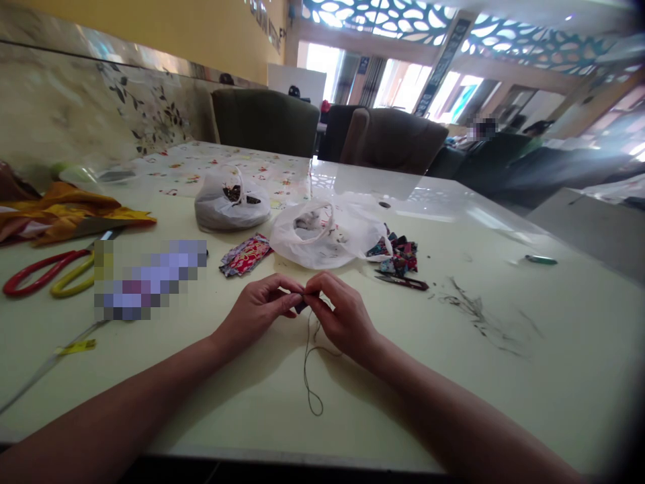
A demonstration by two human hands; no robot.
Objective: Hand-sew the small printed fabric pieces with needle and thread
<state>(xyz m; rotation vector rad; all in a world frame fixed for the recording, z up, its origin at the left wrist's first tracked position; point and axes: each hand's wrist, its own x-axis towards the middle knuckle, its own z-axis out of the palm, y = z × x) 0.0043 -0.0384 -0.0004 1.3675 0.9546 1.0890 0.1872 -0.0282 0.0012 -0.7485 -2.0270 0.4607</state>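
Bare forearms [138,400] end in left hand [259,306] and right hand [345,316], both pinching a small dark scrap [301,306] above looped thread [305,373].

Nothing is legible; lettering [436,76] on the pillar [444,62] is blurred.

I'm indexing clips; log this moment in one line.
left hand: pinching small dark piece; right hand: pinched at its edge; thread: trailing below; snips: unheld
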